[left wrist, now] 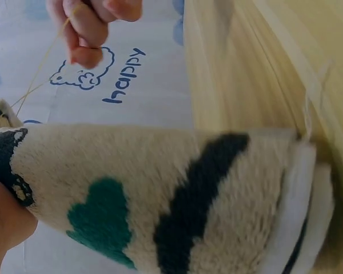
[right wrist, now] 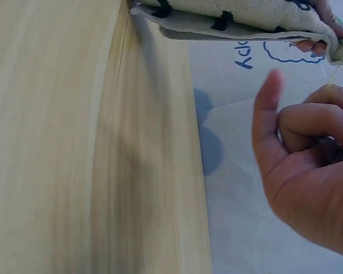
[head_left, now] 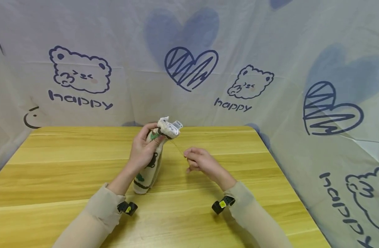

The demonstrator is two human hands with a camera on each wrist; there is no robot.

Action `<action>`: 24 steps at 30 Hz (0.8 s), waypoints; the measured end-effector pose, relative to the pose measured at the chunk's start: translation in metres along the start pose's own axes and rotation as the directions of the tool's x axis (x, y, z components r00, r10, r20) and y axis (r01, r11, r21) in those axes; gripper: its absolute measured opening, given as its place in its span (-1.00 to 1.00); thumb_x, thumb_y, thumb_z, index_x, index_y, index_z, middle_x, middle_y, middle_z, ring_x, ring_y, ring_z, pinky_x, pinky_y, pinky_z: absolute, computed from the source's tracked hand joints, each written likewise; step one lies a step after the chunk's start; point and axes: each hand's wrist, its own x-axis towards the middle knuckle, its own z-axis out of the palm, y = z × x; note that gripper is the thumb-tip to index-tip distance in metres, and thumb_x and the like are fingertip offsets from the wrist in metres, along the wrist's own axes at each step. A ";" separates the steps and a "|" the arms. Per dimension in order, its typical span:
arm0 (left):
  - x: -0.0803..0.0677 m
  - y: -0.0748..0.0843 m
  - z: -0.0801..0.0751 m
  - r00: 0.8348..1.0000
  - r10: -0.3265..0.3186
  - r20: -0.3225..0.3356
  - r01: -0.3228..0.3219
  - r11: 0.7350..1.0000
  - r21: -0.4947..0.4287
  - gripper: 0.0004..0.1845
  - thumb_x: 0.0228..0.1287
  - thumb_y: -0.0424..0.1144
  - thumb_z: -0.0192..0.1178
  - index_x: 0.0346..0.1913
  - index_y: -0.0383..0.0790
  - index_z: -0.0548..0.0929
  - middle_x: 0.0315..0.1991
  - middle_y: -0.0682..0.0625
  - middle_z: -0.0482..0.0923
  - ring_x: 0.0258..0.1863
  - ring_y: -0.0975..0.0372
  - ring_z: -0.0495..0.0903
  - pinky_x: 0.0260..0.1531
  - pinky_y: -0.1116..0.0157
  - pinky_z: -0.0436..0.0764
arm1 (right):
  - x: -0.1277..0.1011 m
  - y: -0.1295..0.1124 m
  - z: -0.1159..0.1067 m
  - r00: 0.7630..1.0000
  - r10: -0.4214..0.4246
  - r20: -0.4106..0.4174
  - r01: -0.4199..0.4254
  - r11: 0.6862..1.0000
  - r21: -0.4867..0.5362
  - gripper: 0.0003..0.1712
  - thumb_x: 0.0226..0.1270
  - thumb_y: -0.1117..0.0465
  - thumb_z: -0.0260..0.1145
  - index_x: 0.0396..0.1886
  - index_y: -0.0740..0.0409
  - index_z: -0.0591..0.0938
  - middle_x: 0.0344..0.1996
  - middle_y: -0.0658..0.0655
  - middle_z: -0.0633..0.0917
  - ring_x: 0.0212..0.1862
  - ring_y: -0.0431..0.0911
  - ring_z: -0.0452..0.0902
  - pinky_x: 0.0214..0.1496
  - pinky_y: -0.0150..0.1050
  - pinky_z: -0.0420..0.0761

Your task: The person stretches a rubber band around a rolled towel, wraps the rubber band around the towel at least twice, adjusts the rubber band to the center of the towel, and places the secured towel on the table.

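Note:
A beige towel (head_left: 149,176) with dark and green patterns is rolled lengthwise and pinched in near its top end. My left hand (head_left: 142,148) grips it there, thumb in front, and the roll hangs down below. A white label (head_left: 178,124) sticks out at the top. From the pinched-in neck a thin yellow rubber band (left wrist: 43,60) stretches taut to my right hand (head_left: 202,161). The curled fingers of that hand hold the band, with one finger sticking out apart in the right wrist view. The left wrist view shows the towel's layered white edges (left wrist: 297,205) at its lower end.
A wooden table (head_left: 68,165) lies under both hands. Behind it and along the right side hangs a pale cloth (head_left: 130,41) printed with hearts, bears and words. Black wrist cameras (head_left: 127,208) are strapped at both sleeves.

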 end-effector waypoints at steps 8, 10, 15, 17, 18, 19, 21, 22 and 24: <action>-0.002 0.002 0.000 0.991 0.024 0.130 -0.023 1.000 -0.009 -0.61 0.34 -0.52 0.31 0.21 -0.40 0.59 0.17 -0.28 0.61 0.01 0.28 0.59 -0.05 0.40 0.59 | 0.009 -0.004 0.001 0.993 0.112 0.047 -0.110 0.993 -0.053 -0.75 0.71 0.19 0.00 0.05 0.31 0.46 -0.68 -0.05 0.24 -0.64 -0.23 0.13 -0.22 -0.18 0.73; -0.002 0.002 0.000 0.987 0.025 0.159 -0.022 1.000 -0.016 -0.59 0.33 -0.54 0.31 0.22 -0.43 0.59 0.19 -0.31 0.60 0.03 0.28 0.58 -0.02 0.39 0.58 | 0.009 -0.005 0.000 0.991 0.120 0.064 -0.117 0.992 -0.050 -0.78 0.72 0.18 0.00 0.02 0.28 0.44 -0.67 -0.06 0.25 -0.64 -0.23 0.14 -0.24 -0.18 0.72; -0.003 0.003 -0.001 0.977 0.014 0.214 -0.015 1.000 0.002 -0.59 0.32 -0.53 0.32 0.21 -0.43 0.59 0.20 -0.31 0.61 0.09 0.26 0.59 0.06 0.37 0.58 | 0.011 -0.009 -0.003 0.992 0.097 0.085 -0.095 0.995 -0.031 -0.78 0.71 0.20 0.01 0.06 0.28 0.44 -0.67 -0.06 0.27 -0.63 -0.25 0.17 -0.24 -0.16 0.71; -0.004 0.004 -0.001 0.971 0.002 0.239 -0.006 1.000 0.016 -0.60 0.34 -0.51 0.32 0.21 -0.42 0.60 0.19 -0.30 0.62 0.11 0.24 0.59 0.09 0.36 0.58 | 0.012 -0.010 -0.003 0.993 0.079 0.088 -0.078 0.997 -0.019 -0.79 0.70 0.23 0.01 0.07 0.30 0.43 -0.67 -0.06 0.29 -0.63 -0.25 0.19 -0.24 -0.17 0.70; -0.004 0.004 -0.001 0.968 -0.005 0.252 0.000 1.000 0.021 -0.61 0.35 -0.51 0.31 0.22 -0.42 0.60 0.19 -0.29 0.62 0.12 0.23 0.59 0.09 0.36 0.58 | 0.013 -0.011 -0.003 0.993 0.072 0.090 -0.072 0.997 -0.010 -0.81 0.69 0.25 0.01 0.06 0.29 0.43 -0.68 -0.07 0.29 -0.63 -0.26 0.20 -0.25 -0.18 0.70; -0.004 0.004 -0.001 0.964 -0.010 0.265 0.005 1.000 0.019 -0.61 0.36 -0.51 0.30 0.22 -0.42 0.59 0.19 -0.30 0.62 0.13 0.21 0.59 0.10 0.36 0.58 | 0.013 -0.011 -0.003 0.993 0.065 0.095 -0.065 0.998 -0.004 -0.84 0.68 0.27 0.01 0.02 0.29 0.43 -0.69 -0.07 0.29 -0.64 -0.27 0.19 -0.26 -0.20 0.69; -0.005 0.004 -0.001 0.959 -0.024 0.283 0.019 1.000 0.019 -0.61 0.38 -0.51 0.29 0.23 -0.43 0.58 0.20 -0.30 0.62 0.16 0.22 0.58 0.11 0.36 0.58 | 0.014 -0.011 -0.003 0.993 0.049 0.107 -0.051 0.999 0.011 -0.89 0.66 0.30 0.00 -0.07 0.26 0.42 -0.70 -0.08 0.30 -0.65 -0.28 0.19 -0.27 -0.22 0.68; -0.005 0.004 -0.001 0.956 -0.036 0.291 0.034 0.999 0.012 -0.61 0.39 -0.50 0.28 0.24 -0.43 0.57 0.22 -0.30 0.60 0.16 0.23 0.57 0.10 0.37 0.58 | 0.014 -0.012 -0.002 0.993 0.041 0.115 -0.044 0.999 0.019 -0.90 0.65 0.31 -0.01 -0.10 0.24 0.42 -0.71 -0.08 0.30 -0.66 -0.28 0.18 -0.27 -0.23 0.68; -0.005 0.004 -0.002 0.950 -0.056 0.308 0.064 0.998 -0.017 -0.62 0.42 -0.50 0.25 0.25 -0.45 0.54 0.25 -0.30 0.57 0.19 0.24 0.54 0.10 0.38 0.57 | 0.015 -0.012 0.000 0.992 0.033 0.124 -0.037 0.999 0.032 -0.89 0.65 0.31 -0.02 -0.16 0.21 0.42 -0.71 -0.09 0.29 -0.67 -0.28 0.15 -0.26 -0.25 0.66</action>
